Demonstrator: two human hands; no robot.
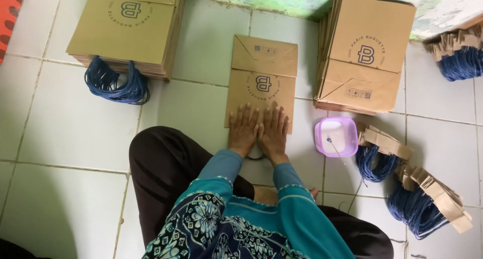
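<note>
Floor: pale square tiles (pixel 60 138), grout lines visible.
Upper left of frame: tall stack of flat brown paper bags (pixel 126 27), finished, with a bunch of blue cord handles (pixel 115 85) spilling off its near edge onto the tile.
Upper right: second stack of brown bags (pixel 365 52), leaning against the green wall, folded bottoms facing the camera.
Centre: single flat brown bag (pixel 262 72) on the floor, folded bottom flap at the far end, open end toward the person.
Right side, lower: bundles of blue cord with brown card strips (pixel 427 198); one more bundle at the far right edge, upper.
Right of centre: small lilac plastic tub (pixel 336 136), thin stick resting in it, just beside the right hand.
Left hand (pixel 244 128): flat, fingers extended and spread a little, palm down on the near edge of the single bag. Grips nothing.
Right hand (pixel 274 130): same, flat and open, pressing the same edge, touching the left hand side by side.
</note>
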